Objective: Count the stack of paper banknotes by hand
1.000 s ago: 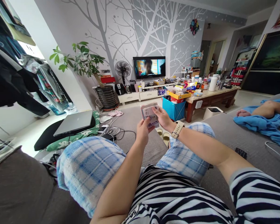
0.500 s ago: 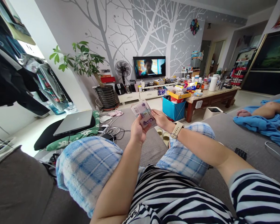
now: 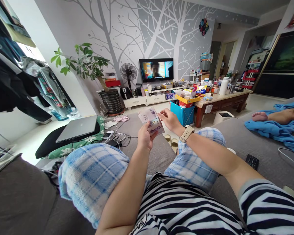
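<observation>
Paper banknotes [image 3: 152, 121] sit at 12 o'clock, pinched low between thumb and fingers of the left hand [image 3: 144, 137]; the right hand [image 3: 170, 120] hovers just beside them, its grip spread; a firm, low pinch should keep the stack steady.

The left hand [image 3: 144, 137] is raised at the centre of the view, fingers curled and thumb on top in a closed grip, with the left forearm [image 3: 122, 186] rising steeply from the near edge. The right hand [image 3: 170, 120] sits just to its right and slightly farther, open, fingers extended and pointing left, while the right forearm [image 3: 210, 154] reaches in from the near right.
</observation>
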A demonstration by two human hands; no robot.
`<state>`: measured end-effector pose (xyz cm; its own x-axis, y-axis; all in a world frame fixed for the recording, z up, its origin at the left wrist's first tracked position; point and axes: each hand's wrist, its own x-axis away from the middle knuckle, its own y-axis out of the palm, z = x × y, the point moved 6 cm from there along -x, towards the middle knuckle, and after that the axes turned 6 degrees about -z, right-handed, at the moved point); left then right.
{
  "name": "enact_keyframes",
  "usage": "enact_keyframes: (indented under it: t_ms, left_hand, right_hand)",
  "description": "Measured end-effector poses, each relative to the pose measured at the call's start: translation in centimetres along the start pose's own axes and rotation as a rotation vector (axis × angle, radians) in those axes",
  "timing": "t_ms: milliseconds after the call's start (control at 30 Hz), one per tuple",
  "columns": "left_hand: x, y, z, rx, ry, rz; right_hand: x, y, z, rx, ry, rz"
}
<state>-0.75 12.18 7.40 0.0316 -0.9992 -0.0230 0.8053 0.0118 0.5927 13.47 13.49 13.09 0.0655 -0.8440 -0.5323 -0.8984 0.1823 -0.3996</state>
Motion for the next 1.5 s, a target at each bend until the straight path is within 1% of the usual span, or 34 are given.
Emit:
enact_keyframes:
  t_ms: [67,200,400,533,667,767,900,1033,1300,1500]
  left_hand:
    - [0.0,0.0,-0.1,-0.017,-0.001,-0.006]
    - [0.0,0.1,-0.4,-0.036,-0.008,-0.025]
    - [-0.2,-0.1,-0.6,0.013,-0.043,0.004]
    - [-0.3,-0.3,-0.7,0.053,-0.072,0.028]
    - [-0.6,-0.5,-0.7,0.073,-0.067,0.051]
    - [-0.6,-0.5,-0.8,0.065,-0.069,0.048]
    - [-0.7,-0.4,-0.8,0.041,-0.075,0.031]
    - [-0.7,-0.3,-0.8,0.016,-0.072,0.016]
    - [-0.5,-0.3,-0.7,0.004,-0.075,0.013]
    - [-0.4,-0.3,-0.6,0.002,-0.068,0.015]
  right_hand:
    - [-0.1,-0.3,-0.1,0.057,0.011,0.011]
    - [-0.3,-0.2,0.0,0.142,0.024,-0.015]
    - [-0.4,0.0,0.1,0.163,-0.014,-0.036]
    - [-0.2,0.1,-0.4,0.096,-0.056,-0.054]
    - [-0.1,0.7,-0.7,-0.055,-0.103,-0.135]
    - [0.0,1.1,-0.9,-0.177,-0.141,-0.183]
    - [0.1,1.2,-1.2,-0.284,-0.172,-0.204]
    - [0.2,1.1,-1.5,-0.300,-0.169,-0.209]
    - [0.5,1.0,-1.9,-0.238,-0.101,-0.224]
    - [0.5,1.1,-1.9,-0.227,-0.088,-0.235]
